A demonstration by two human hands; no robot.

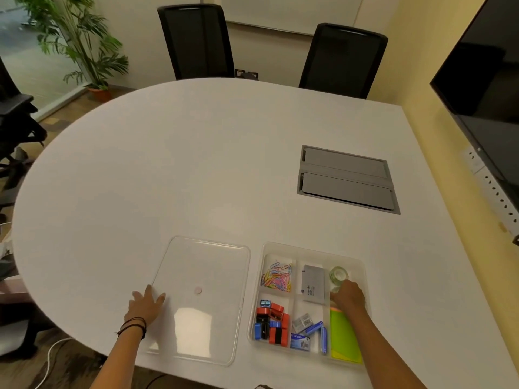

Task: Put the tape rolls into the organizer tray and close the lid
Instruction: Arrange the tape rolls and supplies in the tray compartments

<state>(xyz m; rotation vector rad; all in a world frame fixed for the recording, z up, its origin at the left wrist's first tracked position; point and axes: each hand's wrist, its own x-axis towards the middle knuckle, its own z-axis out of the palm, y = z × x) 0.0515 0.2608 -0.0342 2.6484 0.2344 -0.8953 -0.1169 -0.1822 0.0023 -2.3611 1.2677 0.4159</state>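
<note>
A clear organizer tray [362, 265] sits near the table's front edge, right of centre. In its far right compartment lies a clear tape roll [339, 274]. My right hand [349, 297] is inside that compartment just behind the roll, fingers curled over a second roll [334, 290] that is mostly hidden. The clear lid [207, 265] lies flat on the table to the left of the tray. On the lid's left edge rests my left hand [146, 306], fingers spread and holding nothing.
The tray's other compartments hold coloured paper clips [276, 277], a grey card box [313, 283], sharpeners and erasers [271, 324], staple boxes [307, 331] and green sticky notes [344, 339]. A grey cable hatch [346, 178] is set in the white table [168, 164]. Two black chairs stand behind.
</note>
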